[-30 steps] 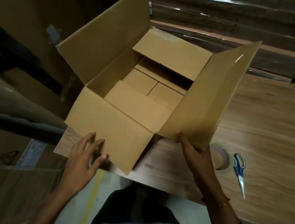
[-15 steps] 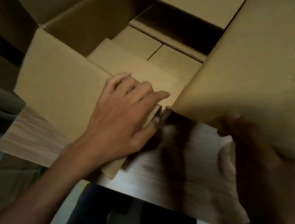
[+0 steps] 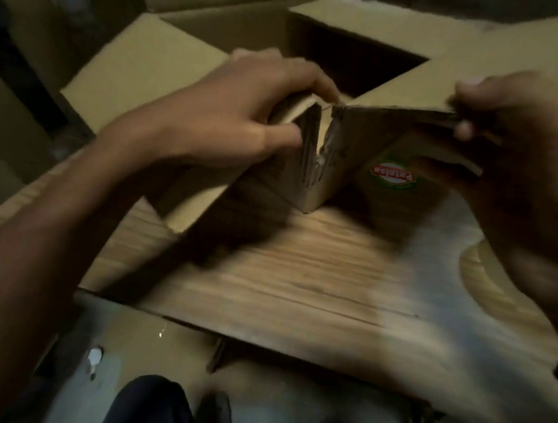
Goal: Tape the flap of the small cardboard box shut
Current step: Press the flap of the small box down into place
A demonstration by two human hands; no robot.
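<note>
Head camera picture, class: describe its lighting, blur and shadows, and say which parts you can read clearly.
Head view: dim and yellowish; the right hand is heavily smeared by motion blur, the left hand sharper; both grip the cardboard box at its near corner. Dark shadow falls on the wooden table beneath the box. The red label is upside down and too blurred to read surely.

Colours, dim and blurry light

My plain tan corrugated cardboard box (image 3: pixel 169 63) has a dark shadowed inside; the oval label (image 3: pixel 393 177) on its side is red with white lettering and a green rim. The light brown wooden table (image 3: pixel 315 282) shows streaky darker grain. My trousers (image 3: pixel 152 409) look dark navy.
</note>
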